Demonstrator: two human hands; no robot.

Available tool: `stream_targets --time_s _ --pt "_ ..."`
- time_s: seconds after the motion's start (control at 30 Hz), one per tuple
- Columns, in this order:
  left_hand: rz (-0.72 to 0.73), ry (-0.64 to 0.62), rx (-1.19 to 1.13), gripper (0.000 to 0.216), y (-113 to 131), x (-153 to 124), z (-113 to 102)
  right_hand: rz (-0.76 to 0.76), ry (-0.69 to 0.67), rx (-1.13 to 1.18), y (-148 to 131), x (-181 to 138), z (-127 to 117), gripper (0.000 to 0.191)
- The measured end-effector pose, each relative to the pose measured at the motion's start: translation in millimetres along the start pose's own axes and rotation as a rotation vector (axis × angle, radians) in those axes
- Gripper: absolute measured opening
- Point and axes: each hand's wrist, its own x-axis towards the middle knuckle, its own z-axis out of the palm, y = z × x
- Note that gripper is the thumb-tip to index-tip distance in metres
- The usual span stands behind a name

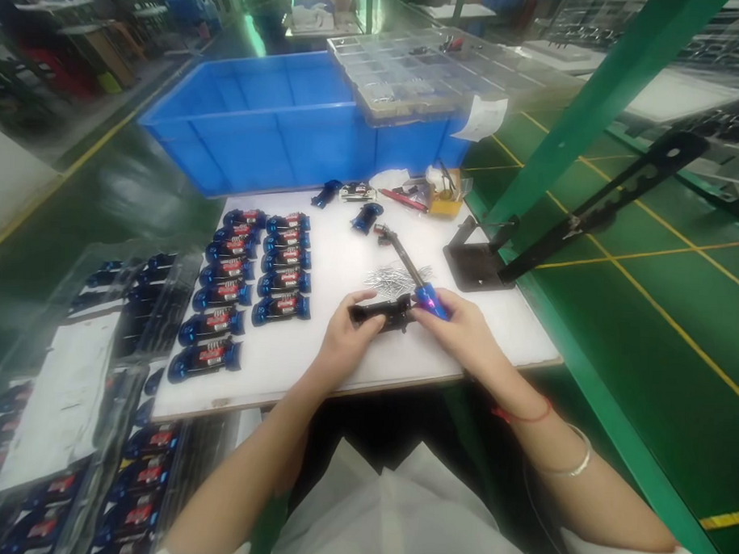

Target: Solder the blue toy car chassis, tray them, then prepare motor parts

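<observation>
My left hand [350, 334] is closed around one end of a black toy car part [389, 312], low over the white tabletop. My right hand [461, 325] grips a blue-handled tool [430, 299] whose thin dark shaft points up and to the left. The fingertips of that hand are close to the right end of the black part; whether they touch it I cannot tell. Just beyond my hands lies a pile of thin silver metal pins [394, 279]. Two rows of blue-and-black toy car assemblies [218, 316] with red parts lie on the left of the table.
A blue bin [258, 148] stands behind the table, with a clear compartment tray [375, 107] over its right part. At the right is a black metal stand [480, 265] by a green post [593, 115]. Plastic trays [108, 373] of assemblies are stacked at the left.
</observation>
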Motion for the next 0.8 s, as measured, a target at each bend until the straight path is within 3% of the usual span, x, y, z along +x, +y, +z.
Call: stream_targets --time_s 0.53,0.8 --pt "-0.070 -0.212 0.000 0.063 -3 5 -13 -0.031 -0.079 -0.062 -4 9 -9 0.021" --pt "0.003 -0.052 0.023 0.061 -3 7 -4 -0.073 -0.030 -0.110 -5 12 -6 0.021"
